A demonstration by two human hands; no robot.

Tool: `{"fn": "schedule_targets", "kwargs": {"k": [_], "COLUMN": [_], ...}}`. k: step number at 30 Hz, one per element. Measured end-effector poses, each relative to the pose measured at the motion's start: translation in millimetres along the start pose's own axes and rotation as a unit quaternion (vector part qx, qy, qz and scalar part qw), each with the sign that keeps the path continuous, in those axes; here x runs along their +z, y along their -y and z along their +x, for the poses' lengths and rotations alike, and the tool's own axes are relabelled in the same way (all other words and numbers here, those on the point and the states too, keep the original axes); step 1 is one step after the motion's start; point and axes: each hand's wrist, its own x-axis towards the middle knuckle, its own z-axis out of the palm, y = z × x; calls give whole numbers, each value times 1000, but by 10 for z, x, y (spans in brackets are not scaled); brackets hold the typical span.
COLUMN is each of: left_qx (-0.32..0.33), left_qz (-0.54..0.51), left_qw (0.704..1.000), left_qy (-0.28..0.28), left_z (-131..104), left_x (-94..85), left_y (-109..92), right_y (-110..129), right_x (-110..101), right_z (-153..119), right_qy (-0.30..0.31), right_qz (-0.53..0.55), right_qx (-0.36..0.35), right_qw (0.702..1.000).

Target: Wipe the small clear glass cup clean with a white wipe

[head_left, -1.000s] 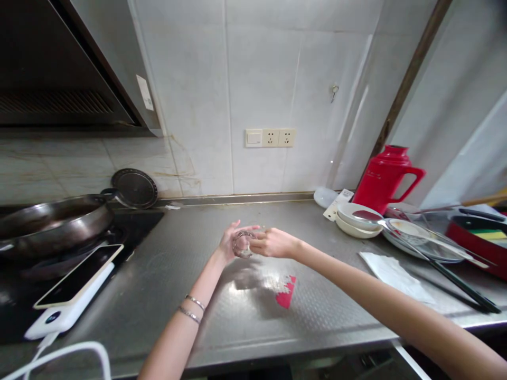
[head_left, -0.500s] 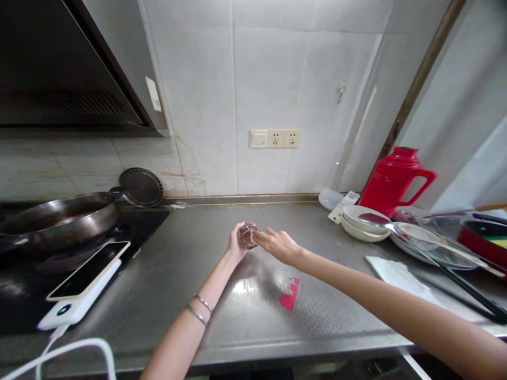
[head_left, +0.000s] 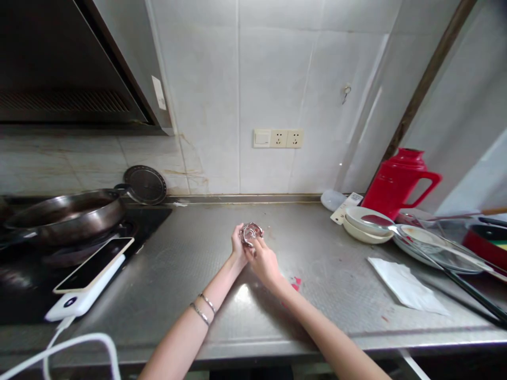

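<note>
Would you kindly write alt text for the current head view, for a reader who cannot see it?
A person's left hand cups a small shiny object above a metal counter, with the right hand against it. On the left are a stove bearing a pan, and a phone; on the right, bowls and a red flask.

This is a kitchen. A pan (head_left: 93,221) sits on a stove (head_left: 24,301) at nine o'clock, a range hood (head_left: 59,47) at ten, dishes (head_left: 366,232) at three.

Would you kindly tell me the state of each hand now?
Left hand: holding a small shiny round object.
Right hand: touching it; grip unclear.
</note>
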Motion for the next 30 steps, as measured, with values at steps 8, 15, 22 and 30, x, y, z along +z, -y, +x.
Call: {"fn": "schedule_targets", "kwargs": {"k": [8,15,22,30], "left_qx": [-83,-230,-293,-124], "left_qz": [2,85,132,84], "left_qw": [993,964,943,989], "left_qy": [84,98,93,-15], "left_z": [2,102,54,125], "left_x": [-21,-157,-135,-98], "left_y": [-115,-227,-185,-121], "right_y": [-476,-645,-591,-520], "right_x": [-353,-710,-746,-537], "right_z": [198,281,322,180], "right_qy": [90,124,130,64], "right_qz": [-179,-252,-269,-279], "right_qx": [-231,-461,-497,-320], "right_qw": [952,842,815,903]}}
